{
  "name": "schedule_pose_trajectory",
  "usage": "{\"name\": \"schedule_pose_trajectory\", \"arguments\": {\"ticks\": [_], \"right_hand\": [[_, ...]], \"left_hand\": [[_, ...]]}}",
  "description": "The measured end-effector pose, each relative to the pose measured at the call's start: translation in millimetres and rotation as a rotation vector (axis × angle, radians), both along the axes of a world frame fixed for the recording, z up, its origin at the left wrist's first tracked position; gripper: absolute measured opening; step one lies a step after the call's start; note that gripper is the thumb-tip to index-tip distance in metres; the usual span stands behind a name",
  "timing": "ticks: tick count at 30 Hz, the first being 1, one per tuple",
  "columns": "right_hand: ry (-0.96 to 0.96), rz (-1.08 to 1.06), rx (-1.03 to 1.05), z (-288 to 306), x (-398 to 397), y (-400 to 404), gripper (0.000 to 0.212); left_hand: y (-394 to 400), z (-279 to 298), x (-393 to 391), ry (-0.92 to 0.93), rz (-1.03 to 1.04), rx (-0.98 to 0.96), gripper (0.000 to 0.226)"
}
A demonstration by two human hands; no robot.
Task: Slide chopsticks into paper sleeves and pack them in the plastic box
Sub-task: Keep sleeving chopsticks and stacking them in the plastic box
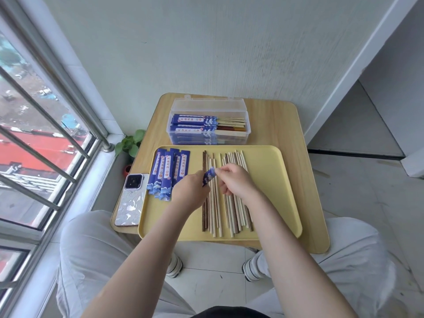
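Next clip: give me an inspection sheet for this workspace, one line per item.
Surface: small wooden table carrying a yellow tray.
Job's things: loose chopsticks and empty blue sleeves on the tray; plastic box, lid open, part filled with sleeved pairs.
Clutter: phone on the table's left edge.
Hands: left hand holds one sleeve; right hand pinches its open end.
Cables: nothing seen.
Surroundings: barred window at left, potted plant on the floor, white wall behind.

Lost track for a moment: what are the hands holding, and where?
Both hands, left and right, hold one sleeve: left round its lower part, right fingers pinching its top end.
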State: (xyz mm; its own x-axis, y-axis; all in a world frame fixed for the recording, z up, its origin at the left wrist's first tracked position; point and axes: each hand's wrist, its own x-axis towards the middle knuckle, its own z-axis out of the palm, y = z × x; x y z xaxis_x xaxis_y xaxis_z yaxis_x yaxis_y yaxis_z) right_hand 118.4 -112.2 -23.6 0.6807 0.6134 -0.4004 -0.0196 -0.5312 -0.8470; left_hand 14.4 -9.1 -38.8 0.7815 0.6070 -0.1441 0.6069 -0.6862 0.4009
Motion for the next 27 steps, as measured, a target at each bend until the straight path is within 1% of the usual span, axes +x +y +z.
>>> {"name": "schedule_pose_trajectory", "arguments": {"ticks": [2, 4, 7, 8, 10, 13, 15, 18, 19, 21, 23, 27], "right_hand": [[-0.11, 0.018, -0.099, -4.5, 0.5, -3.7, 0.013], [-0.217, 0.097, -0.206, -7.4, -3.9, -5.0, 0.015], [-0.302, 0.232, -0.294, -11.0, -19.0, 2.5, 0.018], [-0.319, 0.264, -0.317, -12.1, -25.3, 6.9, 0.016], [-0.376, 0.285, -0.372, -13.5, -34.9, 13.1, 0.014], [-0.46, 0.307, -0.432, -15.3, -42.1, 18.6, 0.025], [-0.445, 0.316, -0.456, -16.0, -43.9, 21.2, 0.04], [-0.403, 0.301, -0.483, -18.6, -43.9, 24.2, 0.074], [-0.393, 0.295, -0.487, -18.9, -44.2, 25.3, 0.081], [-0.373, 0.284, -0.489, -19.6, -44.9, 26.7, 0.089], [-0.37, 0.282, -0.484, -19.4, -44.5, 26.6, 0.086], [-0.371, 0.285, -0.45, -16.5, -41.1, 23.2, 0.066]], "left_hand": [[3.9, -8.4, -4.6, -0.012, 0.131, -0.228, 0.016], [6.3, -16.2, -9.7, -0.055, 0.279, -0.437, 0.017], [7.8, -21.1, -14.9, -0.153, 0.454, -0.653, 0.015], [8.6, -20.7, -15.8, -0.169, 0.475, -0.678, 0.015], [8.5, -18.3, -15.4, -0.165, 0.466, -0.658, 0.02], [10.9, -18.6, -16.8, -0.141, 0.428, -0.657, 0.024], [13.7, -19.6, -19.5, -0.119, 0.397, -0.703, 0.022], [15.8, -20.7, -21.0, -0.083, 0.372, -0.711, 0.021], [15.9, -21.3, -21.0, -0.083, 0.373, -0.706, 0.022], [16.1, -23.1, -21.0, -0.086, 0.376, -0.696, 0.022], [16.1, -24.4, -21.0, -0.083, 0.381, -0.696, 0.021], [15.9, -22.5, -19.6, -0.092, 0.386, -0.716, 0.018]]}}
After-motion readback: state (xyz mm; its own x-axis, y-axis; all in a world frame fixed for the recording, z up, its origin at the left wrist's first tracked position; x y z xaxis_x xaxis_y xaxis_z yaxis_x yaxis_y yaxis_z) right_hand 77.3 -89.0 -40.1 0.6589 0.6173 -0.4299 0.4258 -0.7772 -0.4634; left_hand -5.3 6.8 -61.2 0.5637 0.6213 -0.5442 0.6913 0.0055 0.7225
